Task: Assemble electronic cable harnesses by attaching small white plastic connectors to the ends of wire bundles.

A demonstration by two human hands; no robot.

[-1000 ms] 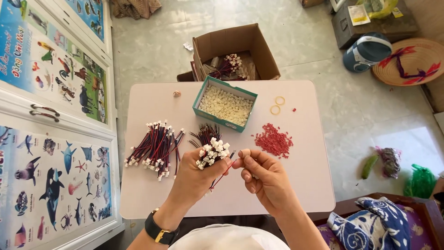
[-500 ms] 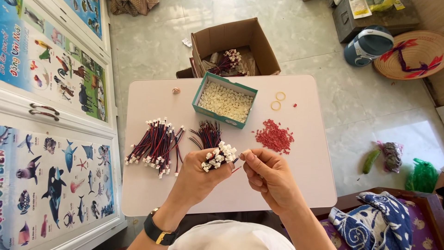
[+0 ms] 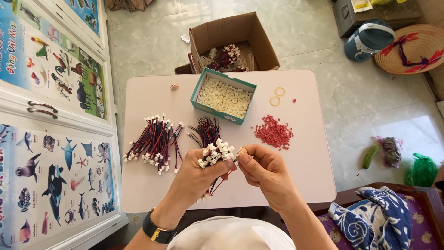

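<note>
L hand [image 3: 199, 178] grips wire bundle [image 3: 213, 149], R hand [image 3: 264, 172] pinches one connector [image 3: 239, 156] beside it

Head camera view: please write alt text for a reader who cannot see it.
Seen from above, a person's left hand grips a bundle of red and black wires with white plugs, while the right hand pinches one wire end. On the white table lie a second wire bundle, a green box of white connectors and red pieces.
</note>
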